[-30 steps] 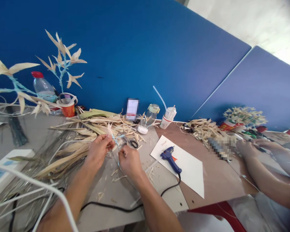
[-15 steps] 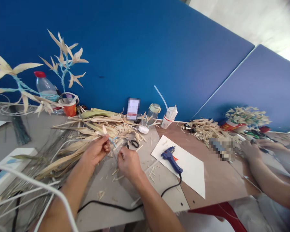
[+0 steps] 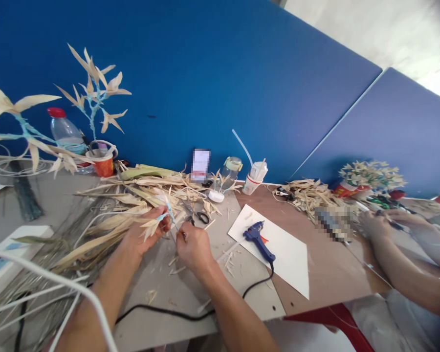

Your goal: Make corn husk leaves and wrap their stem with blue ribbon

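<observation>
Between my hands is a thin stem wrapped in light blue tape, bearing pale corn-husk flowers. My left hand is closed around the taped part, and one flower hangs over the back of its fingers. Lower down, my right hand pinches the bare end of the stem; its fingertips are partly hidden. Just behind my right hand lie black-handled scissors. A heap of dried corn husks spreads beyond and to the left of my left hand.
A blue glue gun rests on white paper, its black cord crossing the table front. White cables arch at lower left near a power strip. Husk flowers stand in a red cup. At right, another person's hands work.
The stem has turned in my hands, so a husk flower now droops over my left fingers and more blue tape shows. The view has shifted slightly; my right hand stays nearly in place.
</observation>
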